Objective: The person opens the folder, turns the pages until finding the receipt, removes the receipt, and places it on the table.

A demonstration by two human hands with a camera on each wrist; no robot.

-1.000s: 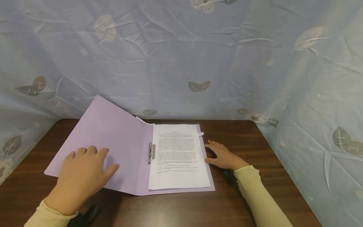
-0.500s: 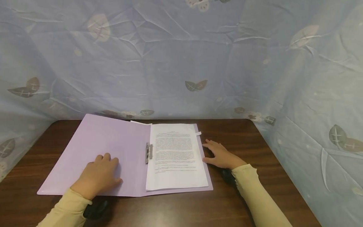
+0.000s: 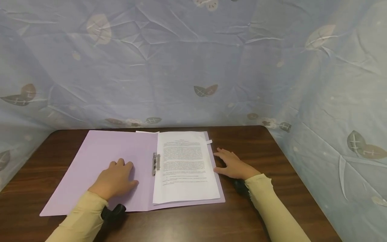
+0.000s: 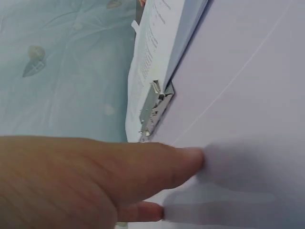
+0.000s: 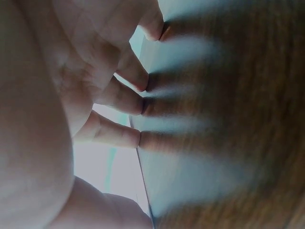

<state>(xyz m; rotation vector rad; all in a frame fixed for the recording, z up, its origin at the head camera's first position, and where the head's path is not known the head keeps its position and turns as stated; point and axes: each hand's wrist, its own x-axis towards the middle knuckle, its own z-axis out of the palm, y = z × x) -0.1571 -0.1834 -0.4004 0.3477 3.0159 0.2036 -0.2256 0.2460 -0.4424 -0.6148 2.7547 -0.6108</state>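
Note:
A lilac file folder [image 3: 105,144] lies spread out on the dark wooden table [image 3: 254,148]. Printed sheets [image 3: 185,171] are stacked on its right half, beside a metal lever clip [image 3: 155,164] near the spine. My left hand [image 3: 116,179] rests its fingertips on the left cover, fingers relaxed and apart. In the left wrist view the thumb [image 4: 162,164] touches the cover, below the metal clip. My right hand [image 3: 234,164] sits at the folder's right edge, fingers spread. Several fingertips [image 5: 131,136] stand on the wood in the right wrist view; the thumb is near the folder's edge.
A small white tab [image 3: 209,142] sticks out from the folder's right side. Patterned blue-grey cloth [image 3: 175,67] hangs behind the table and along its sides. Dark wrist devices [image 3: 113,212] sit under both wrists.
The left cover has come down from a raised tilt to lie flat. My left hand has moved down onto it and slightly right. The right hand has stayed by the folder's edge.

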